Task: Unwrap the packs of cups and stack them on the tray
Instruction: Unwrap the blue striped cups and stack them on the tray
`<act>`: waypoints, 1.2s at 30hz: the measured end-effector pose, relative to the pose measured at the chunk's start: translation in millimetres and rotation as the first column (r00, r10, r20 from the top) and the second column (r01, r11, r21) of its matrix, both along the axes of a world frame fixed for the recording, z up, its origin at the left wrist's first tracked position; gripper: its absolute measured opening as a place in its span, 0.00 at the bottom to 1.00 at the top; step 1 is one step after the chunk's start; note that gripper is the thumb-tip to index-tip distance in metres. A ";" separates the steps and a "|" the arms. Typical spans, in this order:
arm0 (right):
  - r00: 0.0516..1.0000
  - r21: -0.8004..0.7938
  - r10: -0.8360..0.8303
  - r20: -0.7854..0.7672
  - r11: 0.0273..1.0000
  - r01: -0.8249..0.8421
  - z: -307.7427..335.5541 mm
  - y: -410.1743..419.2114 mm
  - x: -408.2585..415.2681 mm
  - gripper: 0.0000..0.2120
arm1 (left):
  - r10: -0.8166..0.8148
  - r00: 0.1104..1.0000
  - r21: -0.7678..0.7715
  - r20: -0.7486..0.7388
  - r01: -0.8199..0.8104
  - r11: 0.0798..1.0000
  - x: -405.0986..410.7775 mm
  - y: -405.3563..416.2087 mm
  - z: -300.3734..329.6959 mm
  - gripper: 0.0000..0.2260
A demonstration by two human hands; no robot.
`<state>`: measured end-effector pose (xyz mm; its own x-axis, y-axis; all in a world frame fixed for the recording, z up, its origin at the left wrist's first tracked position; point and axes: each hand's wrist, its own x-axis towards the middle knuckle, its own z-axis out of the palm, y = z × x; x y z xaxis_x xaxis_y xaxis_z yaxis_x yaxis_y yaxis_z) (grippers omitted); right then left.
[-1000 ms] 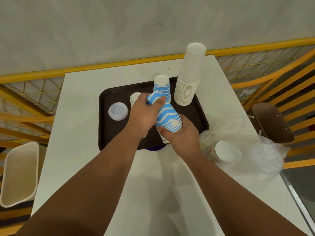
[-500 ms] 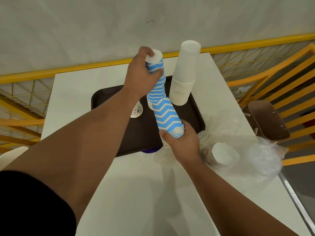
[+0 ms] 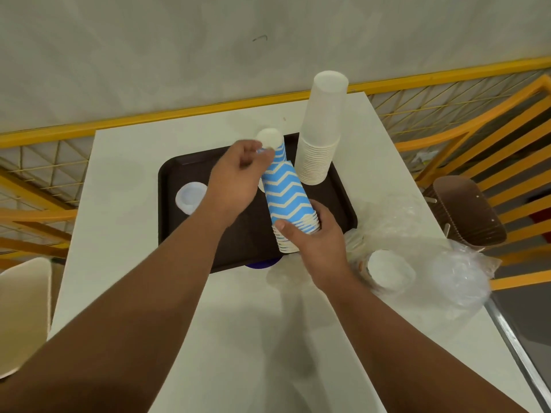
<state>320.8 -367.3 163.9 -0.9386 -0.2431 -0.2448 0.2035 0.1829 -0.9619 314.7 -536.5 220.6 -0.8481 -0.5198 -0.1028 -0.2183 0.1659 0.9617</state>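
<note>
1. the right hand (image 3: 316,242) curls round the ribbed rim end of a tilted sleeve of blue paper cups with cream zigzag stripes (image 3: 286,195), held over the dark brown, matte plastic tray with rounded corners (image 3: 190,162)
2. the left hand (image 3: 235,180) hovers just beside a second, upright stack of the same blue zigzag cups (image 3: 275,147) on the tray; its fingers are loosely bent near the white base on top, and whether they pinch anything cannot be told
3. a tall stack of plain white, smooth tapered cups (image 3: 323,129) stands upside down on the tray's far right part, its rims forming fine ridges low down
4. a small translucent white round cup (image 3: 190,196) sits on the tray's left side
5. crumpled clear plastic wrapping (image 3: 432,257) lies on the glossy white square table (image 3: 125,180) right of the tray, around a paper cup stack with a white base (image 3: 387,271); its print is too blurred to read
6. no legible writing shows anywhere
</note>
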 end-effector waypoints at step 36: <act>0.982 -0.165 -0.190 0.018 0.968 0.190 -2.2 1.0 5.1 0.28 | -0.039 0.994 -0.494 0.098 0.082 0.866 -51.2 -18.2 -12.4 0.12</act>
<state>325.8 -366.4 161.7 -0.9710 -0.0978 -0.2183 0.2213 -0.0208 -0.9750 263.6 -554.7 208.2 -0.8793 -0.4686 0.0850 -0.2665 0.6321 0.7276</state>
